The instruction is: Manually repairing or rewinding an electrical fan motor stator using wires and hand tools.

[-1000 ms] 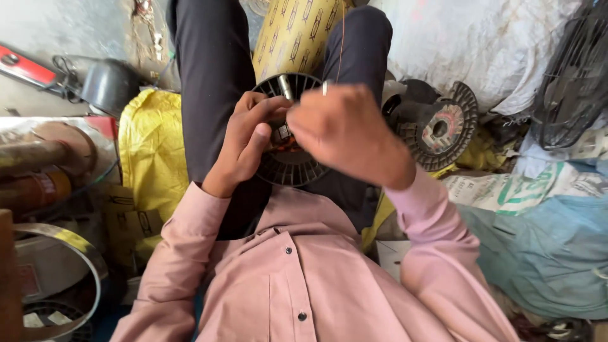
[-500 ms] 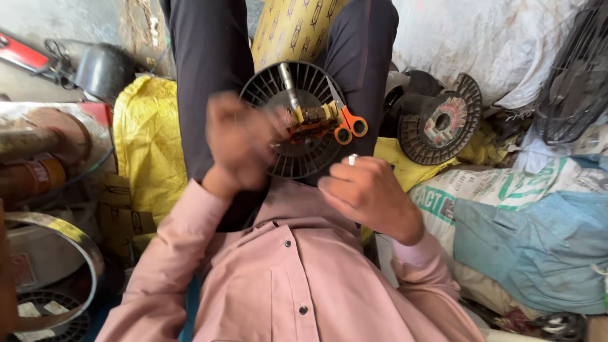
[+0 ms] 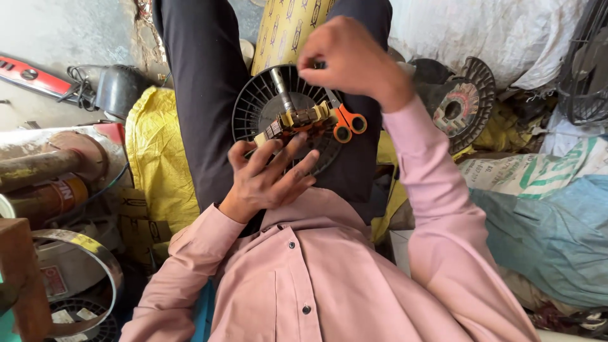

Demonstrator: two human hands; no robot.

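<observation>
The left hand lay with fingers spread on the black finned rotor in the lap — steadying it, not clasping. Just above, the right hand was pinched shut; what it held could not be told, with orange-handled scissors directly below it.

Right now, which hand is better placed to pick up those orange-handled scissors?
Probably the right hand. It hovers just above the scissors lying on the black finned rotor, while the left hand is busy steadying the rotor's lower edge.
</observation>
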